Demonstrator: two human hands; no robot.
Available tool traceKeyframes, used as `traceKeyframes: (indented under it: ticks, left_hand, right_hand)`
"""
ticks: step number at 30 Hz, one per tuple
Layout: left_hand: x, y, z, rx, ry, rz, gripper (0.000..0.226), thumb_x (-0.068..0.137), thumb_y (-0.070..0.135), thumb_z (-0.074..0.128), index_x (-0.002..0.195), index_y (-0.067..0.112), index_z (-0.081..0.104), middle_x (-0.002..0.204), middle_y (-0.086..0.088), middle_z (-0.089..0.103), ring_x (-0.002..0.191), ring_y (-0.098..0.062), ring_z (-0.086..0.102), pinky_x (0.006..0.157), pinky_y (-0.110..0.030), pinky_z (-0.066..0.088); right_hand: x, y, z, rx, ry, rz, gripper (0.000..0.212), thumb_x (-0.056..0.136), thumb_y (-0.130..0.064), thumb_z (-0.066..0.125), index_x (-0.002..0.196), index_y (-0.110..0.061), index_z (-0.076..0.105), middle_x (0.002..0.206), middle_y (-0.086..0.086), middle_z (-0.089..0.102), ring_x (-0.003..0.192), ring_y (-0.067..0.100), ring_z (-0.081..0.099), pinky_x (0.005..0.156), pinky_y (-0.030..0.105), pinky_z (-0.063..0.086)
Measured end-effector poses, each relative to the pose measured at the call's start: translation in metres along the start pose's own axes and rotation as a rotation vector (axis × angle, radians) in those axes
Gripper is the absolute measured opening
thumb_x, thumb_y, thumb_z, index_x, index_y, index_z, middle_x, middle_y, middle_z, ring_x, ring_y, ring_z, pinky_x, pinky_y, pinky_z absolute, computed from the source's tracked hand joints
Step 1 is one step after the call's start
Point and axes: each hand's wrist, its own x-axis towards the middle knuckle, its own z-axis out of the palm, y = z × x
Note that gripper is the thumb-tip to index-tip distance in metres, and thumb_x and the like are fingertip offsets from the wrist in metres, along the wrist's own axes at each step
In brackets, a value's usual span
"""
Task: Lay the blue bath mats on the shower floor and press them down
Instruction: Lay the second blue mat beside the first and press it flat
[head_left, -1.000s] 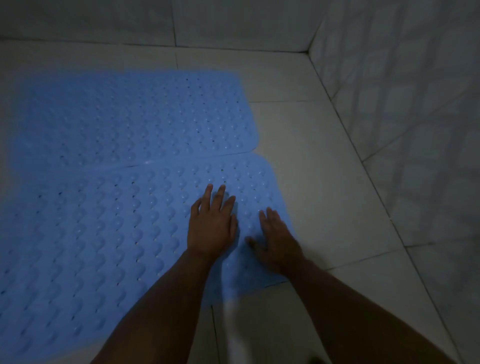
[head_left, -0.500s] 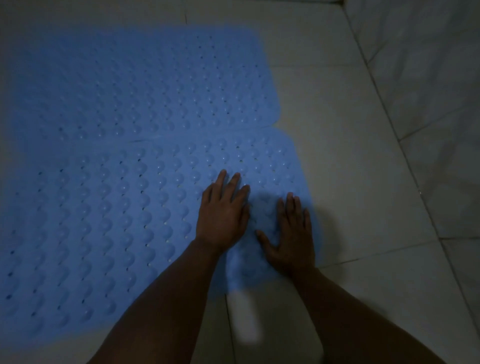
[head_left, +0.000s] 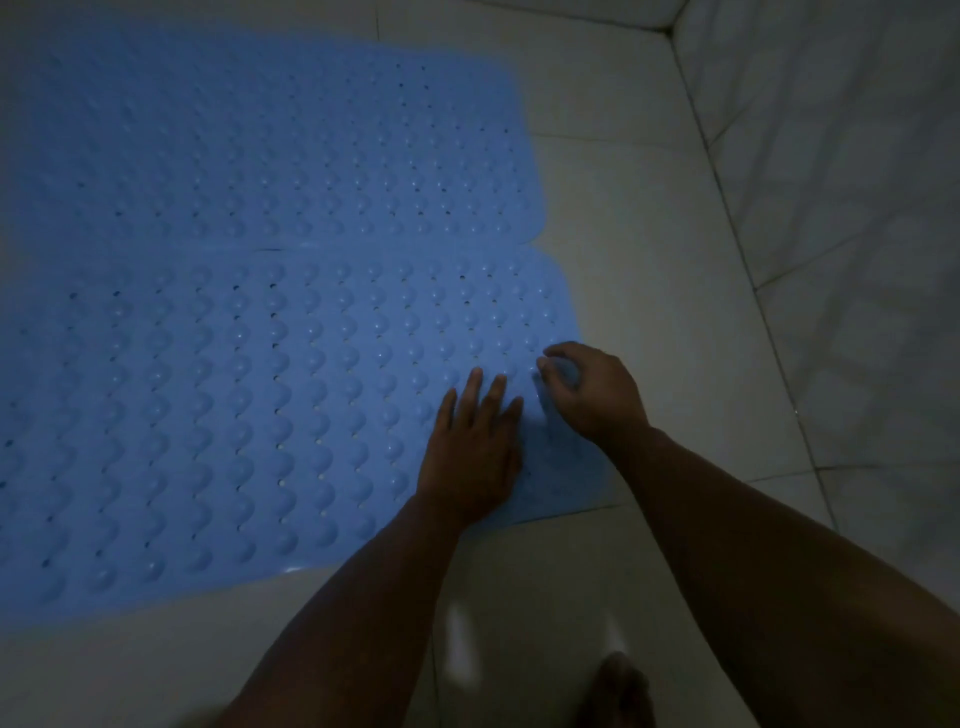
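Dim pale-tiled shower floor (head_left: 649, 249) meets a tiled wall (head_left: 857, 208). Two bumpy blue rubber mats (head_left: 260, 364) lie edge to edge; left hand (head_left: 470, 457) presses flat, right hand (head_left: 597, 389) curls, fingertips touching.

A home shower; pale tiled floor (head_left: 649, 218); tiled wall (head_left: 857, 182).

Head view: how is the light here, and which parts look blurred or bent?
Head view: dim, bluish light; the near mat shows its bumps sharply, the far mat looks soft towards its far edge. The left hand lies flat on the near mat; the right hand has curled fingers over the mat's right edge. Tile lines of the floor and wall slant from the wide lens. A pale glare streak sits near the bottom.
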Motion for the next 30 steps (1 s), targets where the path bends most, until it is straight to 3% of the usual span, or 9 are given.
traceKeyframes:
  ticks: [7,10,15,19,21,23,25,26,30]
  left_hand:
    - [-0.005,0.012,0.016,0.057,-0.072,-0.028,0.083,0.099,0.071,0.023,0.163,0.018,0.015,0.171,-0.013,0.001,0.157,-0.037,-0.006,0.121,-0.066,0.008]
    - [-0.003,0.014,0.013,0.05,-0.058,-0.037,0.085,0.098,0.073,0.025,0.163,0.019,0.017,0.171,-0.012,0.001,0.158,-0.036,-0.006,0.121,-0.066,0.009]
    - [0.0,0.013,0.01,0.008,-0.048,-0.016,0.094,0.091,0.082,0.029,0.163,0.022,0.016,0.172,-0.01,0.003,0.158,-0.036,-0.005,0.122,-0.067,0.004]
    - [0.004,0.01,0.008,-0.012,-0.173,-0.003,0.101,0.086,0.084,0.029,0.164,0.023,0.009,0.172,-0.009,-0.007,0.156,-0.036,-0.014,0.122,-0.066,-0.004]
    - [0.011,0.0,-0.008,-0.076,-0.309,0.013,0.096,0.088,0.077,0.035,0.164,0.025,0.009,0.171,-0.007,-0.009,0.157,-0.034,-0.015,0.122,-0.065,-0.003]
    - [0.019,-0.017,-0.025,-0.141,-0.326,0.04,0.073,0.092,0.056,0.046,0.156,0.022,0.037,0.167,-0.009,0.025,0.155,-0.035,0.018,0.119,-0.059,0.024]
    - [0.011,-0.037,-0.041,-0.183,-0.122,0.033,0.046,0.09,0.038,0.049,0.13,0.018,0.063,0.132,-0.009,0.063,0.131,-0.039,0.053,0.096,-0.049,0.048]
    - [0.002,-0.048,-0.045,-0.162,-0.026,-0.004,0.042,0.09,0.034,0.048,0.124,0.018,0.066,0.123,-0.006,0.067,0.127,-0.038,0.056,0.093,-0.047,0.049]
    - [-0.038,-0.087,-0.051,-0.035,0.163,-0.156,0.049,0.088,0.033,0.042,0.126,0.016,0.068,0.13,-0.007,0.067,0.136,-0.037,0.051,0.101,-0.045,0.041]
  right_hand:
    - [0.008,0.02,0.034,0.022,0.18,-0.205,0.025,0.095,-0.032,0.06,0.105,-0.013,0.071,0.108,0.005,0.07,0.109,0.026,0.061,0.092,0.038,0.052]
    - [0.019,0.029,0.044,0.013,0.17,-0.224,0.026,0.097,-0.033,0.056,0.107,-0.014,0.071,0.113,0.006,0.067,0.115,0.029,0.059,0.096,0.041,0.049]
    - [0.033,0.019,0.056,0.044,0.171,-0.186,0.024,0.096,-0.033,0.056,0.107,-0.018,0.071,0.118,0.003,0.065,0.121,0.023,0.055,0.099,0.033,0.044]
    - [0.026,0.009,0.051,0.071,0.169,-0.234,0.025,0.096,-0.03,0.056,0.105,-0.013,0.072,0.113,0.009,0.068,0.114,0.03,0.06,0.098,0.041,0.049]
    - [0.022,-0.012,0.036,0.083,0.064,-0.158,0.029,0.093,-0.034,0.055,0.104,-0.014,0.072,0.11,0.008,0.068,0.11,0.031,0.061,0.094,0.045,0.05]
    - [0.024,-0.032,0.027,0.092,-0.067,-0.055,0.034,0.089,-0.04,0.051,0.102,-0.018,0.072,0.109,0.006,0.068,0.109,0.03,0.06,0.093,0.045,0.051]
    - [0.017,-0.05,0.026,0.1,-0.116,-0.032,0.036,0.087,-0.043,0.047,0.101,-0.021,0.071,0.109,0.007,0.068,0.107,0.031,0.062,0.092,0.046,0.052]
    - [0.012,-0.057,0.027,0.102,-0.11,-0.042,0.035,0.088,-0.042,0.047,0.103,-0.021,0.071,0.109,0.008,0.068,0.107,0.031,0.062,0.092,0.046,0.052]
    - [-0.03,-0.078,0.065,0.035,-0.003,-0.186,0.037,0.093,-0.032,0.051,0.117,-0.011,0.07,0.118,0.013,0.069,0.115,0.036,0.062,0.098,0.043,0.052]
